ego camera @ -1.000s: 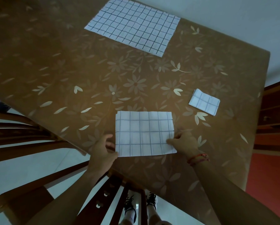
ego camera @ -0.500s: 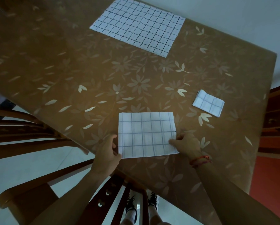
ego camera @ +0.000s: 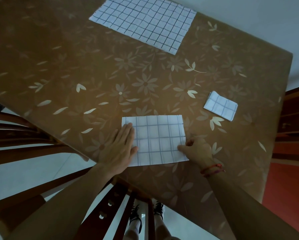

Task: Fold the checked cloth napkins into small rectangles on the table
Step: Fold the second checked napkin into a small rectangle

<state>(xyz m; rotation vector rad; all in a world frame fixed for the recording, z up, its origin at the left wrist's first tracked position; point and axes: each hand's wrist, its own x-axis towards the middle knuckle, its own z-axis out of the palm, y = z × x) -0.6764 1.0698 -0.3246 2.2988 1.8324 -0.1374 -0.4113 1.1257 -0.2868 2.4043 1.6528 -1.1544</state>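
Note:
A half-folded checked napkin [ego camera: 160,139] lies near the table's front edge. My left hand [ego camera: 118,148] lies flat with straight fingers on its left side, pressing it down. My right hand [ego camera: 196,149] pinches the napkin's right edge near the lower right corner, fingers curled. A small folded checked napkin [ego camera: 220,106] sits to the right. A larger unfolded checked napkin [ego camera: 145,21] lies spread at the far side of the table.
The table [ego camera: 76,70] has a brown cover with a floral pattern. Wooden chairs [ego camera: 24,148] stand at the left and front edges, another [ego camera: 294,127] at the right. My feet in shoes [ego camera: 145,217] show below the table edge.
My left hand has moved from the napkin's lower left corner onto its left side and flattened out. My right hand stays at the right edge.

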